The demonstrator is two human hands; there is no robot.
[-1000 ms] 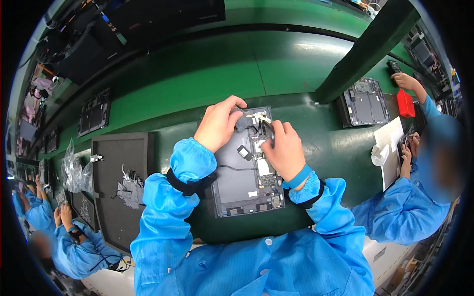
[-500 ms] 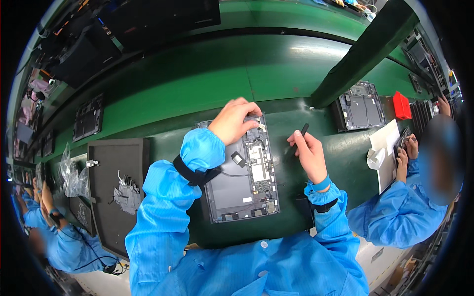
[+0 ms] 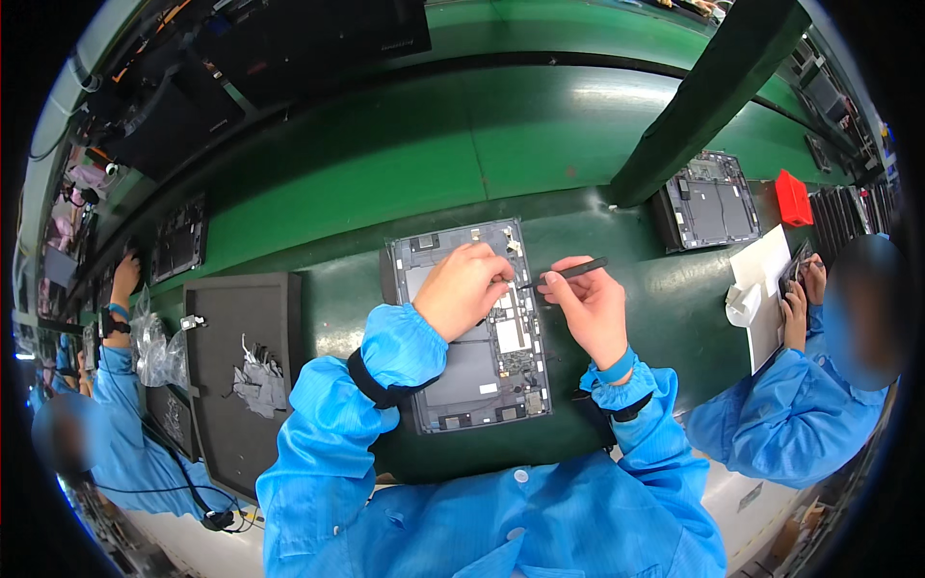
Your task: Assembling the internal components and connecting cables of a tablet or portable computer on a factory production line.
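Observation:
An opened laptop chassis (image 3: 458,376) lies flat on the green bench in front of me, its bare circuit board (image 3: 511,337) running along the right side. My left hand (image 3: 467,289) rests over the upper middle of it. Thumb and fingers are pinched together at the board's upper part, and what they hold is hidden. From the right, my right hand (image 3: 590,306) grips slim black tweezers (image 3: 576,271), whose tip points left to the board close beside my left fingertips. I cannot tell whether the tip touches anything.
On the left stands a dark foam-lined tray (image 3: 231,318) with a pile of grey scraps (image 3: 260,380), beside clear plastic bags (image 3: 159,347). More opened chassis (image 3: 713,202) sit at the back right, near a green post (image 3: 713,96) and a red bin (image 3: 793,199). Co-workers sit on both sides.
My left hand has moved down from the chassis's top edge onto the board. The tweezers have swung level, their tip now at the board. The left co-worker's arm has reached forward.

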